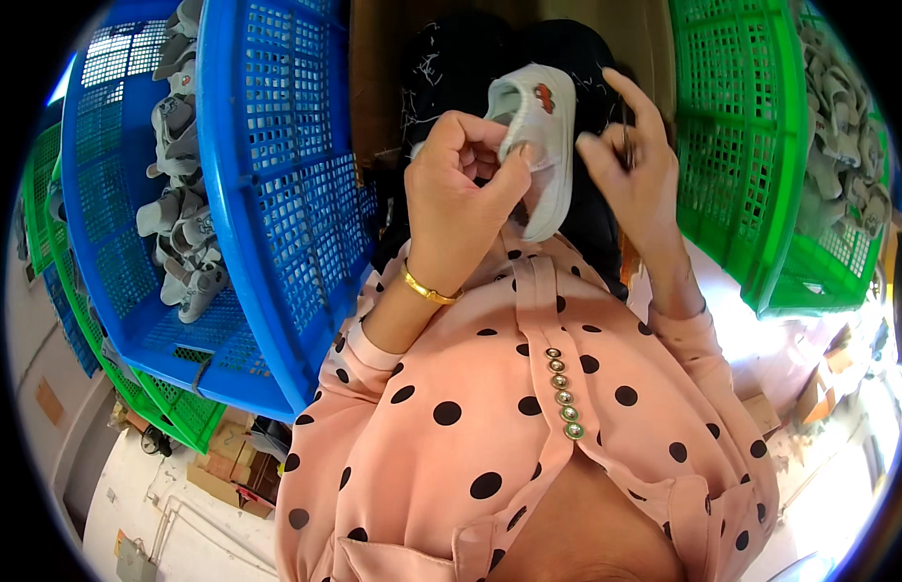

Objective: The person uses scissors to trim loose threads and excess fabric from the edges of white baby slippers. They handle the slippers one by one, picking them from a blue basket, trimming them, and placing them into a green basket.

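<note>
My left hand (467,184) is closed on a small white shoe (553,184), its thumb pressed over the upper and its fingers at the shoe's side. The shoe is held tilted above my lap, its sole edge toward the right, with a red-orange decoration on its upper. Just to the right, my right hand (640,175) is raised with index finger and thumb apart, not touching the shoe. A small dark thing (625,145) shows among its bent fingers, too blurred to name.
A blue plastic basket (286,145) on my left holds several small grey-white shoes (184,223). On my right stands a green basket (737,145) with more such shoes (839,126). Loose white threads lie on my dark trousers (441,73). Further green baskets (179,407) and cardboard boxes (228,475) are behind at left.
</note>
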A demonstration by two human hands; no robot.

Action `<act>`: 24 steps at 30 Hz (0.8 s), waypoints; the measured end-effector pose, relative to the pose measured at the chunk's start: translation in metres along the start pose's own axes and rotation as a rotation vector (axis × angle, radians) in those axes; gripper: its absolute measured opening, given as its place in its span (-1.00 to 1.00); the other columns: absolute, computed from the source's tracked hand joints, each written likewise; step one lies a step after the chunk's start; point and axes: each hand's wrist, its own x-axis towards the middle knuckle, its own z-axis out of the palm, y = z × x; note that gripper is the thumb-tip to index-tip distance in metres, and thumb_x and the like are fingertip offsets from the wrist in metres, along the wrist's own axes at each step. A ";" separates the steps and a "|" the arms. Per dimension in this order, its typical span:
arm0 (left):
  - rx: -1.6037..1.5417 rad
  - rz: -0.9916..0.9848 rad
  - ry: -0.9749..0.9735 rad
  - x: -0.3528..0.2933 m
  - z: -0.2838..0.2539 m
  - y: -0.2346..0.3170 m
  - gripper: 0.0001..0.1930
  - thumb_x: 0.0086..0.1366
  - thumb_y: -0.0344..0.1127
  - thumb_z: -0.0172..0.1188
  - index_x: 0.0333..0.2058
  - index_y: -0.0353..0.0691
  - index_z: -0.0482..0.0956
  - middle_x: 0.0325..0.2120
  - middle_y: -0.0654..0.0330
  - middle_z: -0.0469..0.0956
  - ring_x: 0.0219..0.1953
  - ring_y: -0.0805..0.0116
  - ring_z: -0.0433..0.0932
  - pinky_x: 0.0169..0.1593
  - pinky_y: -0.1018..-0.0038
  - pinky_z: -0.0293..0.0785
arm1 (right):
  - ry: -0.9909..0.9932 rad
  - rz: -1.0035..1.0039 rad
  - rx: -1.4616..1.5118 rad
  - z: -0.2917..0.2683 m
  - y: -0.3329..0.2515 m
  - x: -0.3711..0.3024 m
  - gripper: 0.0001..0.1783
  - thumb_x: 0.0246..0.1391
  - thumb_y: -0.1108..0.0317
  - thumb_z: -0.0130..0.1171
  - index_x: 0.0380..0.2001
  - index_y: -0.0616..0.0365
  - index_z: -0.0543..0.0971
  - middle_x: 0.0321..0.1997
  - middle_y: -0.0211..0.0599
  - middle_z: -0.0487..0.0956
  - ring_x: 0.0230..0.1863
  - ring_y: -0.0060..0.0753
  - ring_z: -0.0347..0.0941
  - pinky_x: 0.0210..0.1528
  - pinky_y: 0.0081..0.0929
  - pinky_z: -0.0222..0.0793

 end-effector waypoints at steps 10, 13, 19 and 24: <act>-0.335 -0.256 -0.075 0.002 -0.004 0.010 -0.86 0.24 -0.46 0.30 -0.30 -0.42 0.57 -0.38 0.11 0.65 -0.38 0.52 0.62 -0.27 0.63 0.57 | -0.089 -0.566 -0.653 0.001 -0.014 -0.008 -0.38 -0.31 0.47 0.37 -0.02 0.11 0.53 -0.62 -0.48 0.50 -0.61 -0.43 0.45 -0.53 -0.51 0.30; -0.331 -0.227 -0.093 0.001 0.000 0.007 -0.84 0.24 -0.45 0.30 -0.27 -0.42 0.59 -0.37 0.13 0.65 -0.37 0.54 0.61 -0.27 0.63 0.56 | -0.056 -0.629 -0.628 0.001 -0.007 -0.006 -0.44 -0.32 0.49 0.36 -0.08 0.13 0.55 -0.62 -0.46 0.50 -0.61 -0.44 0.44 -0.54 -0.51 0.29; 0.481 0.522 0.012 0.012 -0.007 0.010 -0.78 0.14 -0.48 0.29 -0.20 -0.17 0.67 -0.34 0.18 0.63 -0.41 0.36 0.53 -0.29 0.51 0.46 | -0.137 -0.368 -0.432 -0.010 -0.009 0.003 -0.57 -0.28 0.54 0.31 -0.19 0.13 0.58 -0.56 -0.35 0.52 -0.60 -0.33 0.43 -0.53 -0.52 0.31; 0.720 0.613 -0.249 0.036 -0.017 0.022 -0.87 0.18 -0.36 0.29 -0.29 -0.23 0.70 -0.36 0.18 0.65 -0.37 0.31 0.53 -0.23 0.45 0.46 | -0.288 0.080 -0.039 -0.019 -0.019 -0.003 -0.86 0.17 0.39 0.21 -0.29 0.23 0.54 -0.62 -0.44 0.38 -0.59 -0.71 0.18 -0.53 -0.67 0.19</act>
